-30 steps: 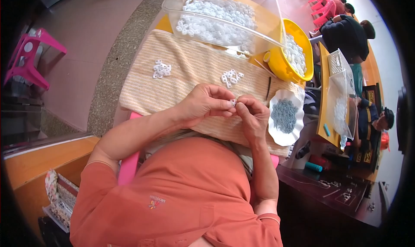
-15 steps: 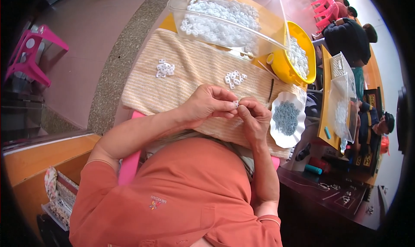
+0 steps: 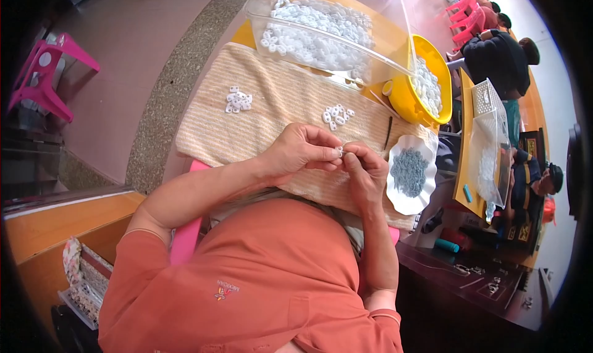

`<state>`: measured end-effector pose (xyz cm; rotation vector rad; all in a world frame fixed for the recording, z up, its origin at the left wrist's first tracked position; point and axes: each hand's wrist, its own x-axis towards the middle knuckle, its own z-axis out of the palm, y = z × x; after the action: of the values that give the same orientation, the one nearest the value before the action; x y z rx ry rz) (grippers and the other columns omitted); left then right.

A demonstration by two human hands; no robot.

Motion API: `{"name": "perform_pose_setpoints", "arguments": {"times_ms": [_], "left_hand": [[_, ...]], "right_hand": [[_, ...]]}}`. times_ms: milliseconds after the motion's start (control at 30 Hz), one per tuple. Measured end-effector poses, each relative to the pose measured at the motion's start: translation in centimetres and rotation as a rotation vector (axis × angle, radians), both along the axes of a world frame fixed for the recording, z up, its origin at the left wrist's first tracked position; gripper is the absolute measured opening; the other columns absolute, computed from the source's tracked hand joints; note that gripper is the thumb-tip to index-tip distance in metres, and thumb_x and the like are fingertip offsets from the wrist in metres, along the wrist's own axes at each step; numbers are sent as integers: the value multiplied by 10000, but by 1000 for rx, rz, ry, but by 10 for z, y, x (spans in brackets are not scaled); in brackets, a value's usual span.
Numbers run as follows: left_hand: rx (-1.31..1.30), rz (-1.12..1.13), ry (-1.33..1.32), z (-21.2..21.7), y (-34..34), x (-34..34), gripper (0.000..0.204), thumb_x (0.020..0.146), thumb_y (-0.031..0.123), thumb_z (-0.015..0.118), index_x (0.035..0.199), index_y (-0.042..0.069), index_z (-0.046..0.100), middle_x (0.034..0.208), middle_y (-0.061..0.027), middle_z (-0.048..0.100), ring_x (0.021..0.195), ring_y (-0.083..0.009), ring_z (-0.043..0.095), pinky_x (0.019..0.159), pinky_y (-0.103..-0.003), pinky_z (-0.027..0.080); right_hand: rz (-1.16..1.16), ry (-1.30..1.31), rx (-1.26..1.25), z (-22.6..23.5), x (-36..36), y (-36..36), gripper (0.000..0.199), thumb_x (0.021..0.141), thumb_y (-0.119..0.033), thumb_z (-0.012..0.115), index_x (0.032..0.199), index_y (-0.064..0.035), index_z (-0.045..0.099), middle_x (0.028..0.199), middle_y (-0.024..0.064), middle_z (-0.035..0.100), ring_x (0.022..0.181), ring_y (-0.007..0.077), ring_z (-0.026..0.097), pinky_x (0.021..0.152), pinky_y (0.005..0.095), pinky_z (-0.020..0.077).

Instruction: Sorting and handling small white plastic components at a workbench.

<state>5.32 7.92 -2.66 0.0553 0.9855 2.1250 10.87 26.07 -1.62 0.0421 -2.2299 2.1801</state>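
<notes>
My left hand (image 3: 304, 150) pinches a small white plastic piece (image 3: 340, 150) between thumb and forefinger. Against its other side, the thumb and forefinger of my right hand (image 3: 365, 166) are pressed closed; whatever they grip is too small to make out. Both hands meet above a striped beige towel (image 3: 272, 100). Beyond them on the towel lie a small pile of white plastic pieces (image 3: 238, 100) at the left and a loose group of white oval rings (image 3: 337, 116) nearer the middle. To the right of my right hand, a white scalloped dish (image 3: 410, 200) holds many small grey-blue parts (image 3: 409, 172).
A clear plastic bin (image 3: 327, 29) full of white pieces stands at the far side, beside a yellow basin (image 3: 446, 75) with more. A thin black tool (image 3: 388, 130) lies near the dish. A pink stool (image 3: 46, 81) is at left; other people (image 3: 497, 56) sit at right.
My hands stay together at nearly the same spot, with the fingers shifting slightly around the white piece. The whole view has moved very slightly.
</notes>
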Motion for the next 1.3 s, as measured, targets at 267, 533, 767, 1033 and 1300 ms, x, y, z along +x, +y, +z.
{"name": "perform_pose_setpoints", "arguments": {"times_ms": [267,533,767,1033,1300], "left_hand": [[-2,-2,-7,0,-1,0,172,856,16,654,1014,-42,620,932,-106,651,816,-168,668,734,-266,584],[-5,-16,17,-6,0,0,182,864,49,661,1026,-25,622,934,-101,665,838,-164,668,757,-279,573],[-23,-11,104,-9,1,1,191,862,49,664,1030,-30,624,924,-104,667,837,-163,666,760,-275,569],[-75,6,46,-1,0,2,183,855,38,663,1024,-25,631,918,-96,663,824,-156,659,769,-280,563],[-65,-5,52,2,-2,3,181,844,39,673,1010,-22,637,904,-94,665,813,-149,655,759,-286,563]], "right_hand": [[-6,-9,-18,-2,1,-1,120,932,-56,578,993,37,623,959,45,613,769,84,572,679,201,462],[-30,10,102,-6,3,-2,113,947,-76,565,976,25,605,925,22,607,776,67,554,692,192,453],[-23,149,301,-2,2,-4,66,929,-29,571,939,28,601,907,41,605,769,73,557,686,193,460],[-21,93,222,-5,1,2,66,907,-1,589,942,35,633,910,58,631,774,90,591,691,202,476],[-16,27,86,0,2,3,63,889,11,608,931,49,635,908,71,634,765,99,603,689,205,482]]}}
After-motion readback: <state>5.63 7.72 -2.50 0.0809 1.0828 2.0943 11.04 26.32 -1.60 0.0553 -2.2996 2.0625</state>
